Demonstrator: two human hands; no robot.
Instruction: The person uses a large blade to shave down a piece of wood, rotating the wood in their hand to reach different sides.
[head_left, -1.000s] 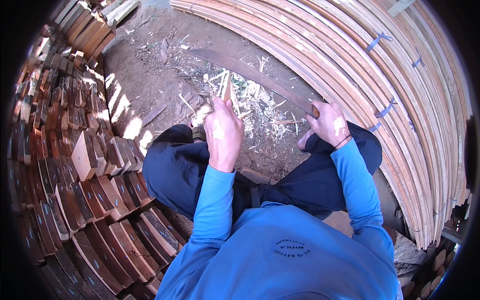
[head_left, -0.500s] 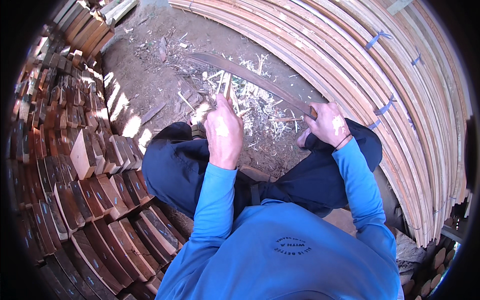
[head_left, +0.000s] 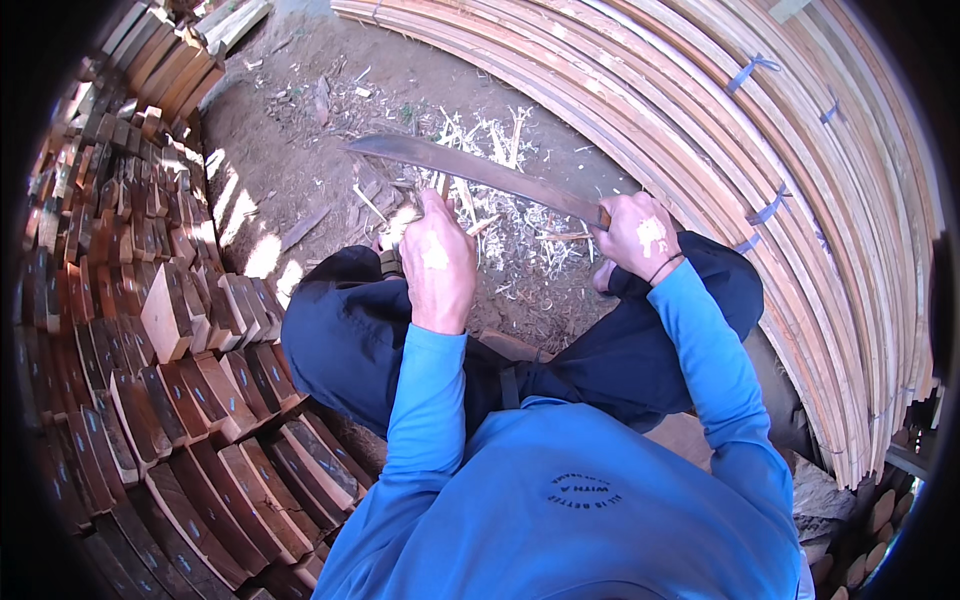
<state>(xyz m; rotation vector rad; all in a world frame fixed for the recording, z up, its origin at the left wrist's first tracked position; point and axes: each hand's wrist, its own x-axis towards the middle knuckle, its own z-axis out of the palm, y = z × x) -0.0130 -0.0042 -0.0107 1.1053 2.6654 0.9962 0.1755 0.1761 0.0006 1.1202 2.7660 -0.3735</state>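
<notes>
Dull metal blade (head_left: 480,168); rough wood blocks (head_left: 165,320); matt cloth sleeves (head_left: 430,400).

Bare dirt ground (head_left: 290,140) lies open between block stacks (head_left: 150,320) and bundled slats (head_left: 800,200).

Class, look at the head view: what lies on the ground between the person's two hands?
Between the left hand and right hand, the head view shows pale wood shavings littering the dirt, with the long blade crossing above them.

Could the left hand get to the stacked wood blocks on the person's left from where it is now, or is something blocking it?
Probably yes, once freed. The left hand is closed on a thin wooden stick over the shavings, with the long blade in front. The wood blocks lie beside the left knee, nothing between.
</notes>
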